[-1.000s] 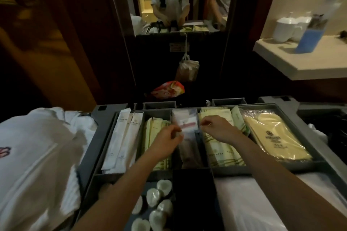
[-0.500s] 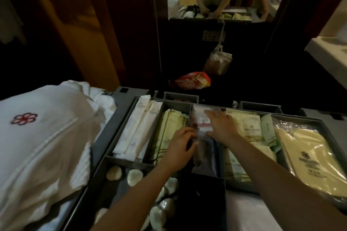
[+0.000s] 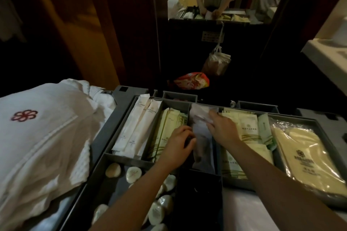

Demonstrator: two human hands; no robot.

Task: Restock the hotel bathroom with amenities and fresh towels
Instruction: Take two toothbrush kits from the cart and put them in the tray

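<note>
A grey divided tray on a cart holds packaged amenities. Its narrow middle compartment holds clear plastic packets. My left hand reaches into that compartment from the left, fingers curled at the packets' edge; whether it holds one I cannot tell. My right hand lies over the upper packets with fingers bent onto them. Left of them stand pale green sachets and long white sachets. Cream packets fill the compartment to the right.
A folded white robe with a red flower emblem lies at the left. Round wrapped soaps fill the near left compartment. A large bagged yellow item sits at the right. A counter edge juts in at upper right. A mirror ahead reflects people.
The view has swung left and down, so the counter slid off to the right. Both hands went from holding a packet up to reaching down into the middle compartment.
</note>
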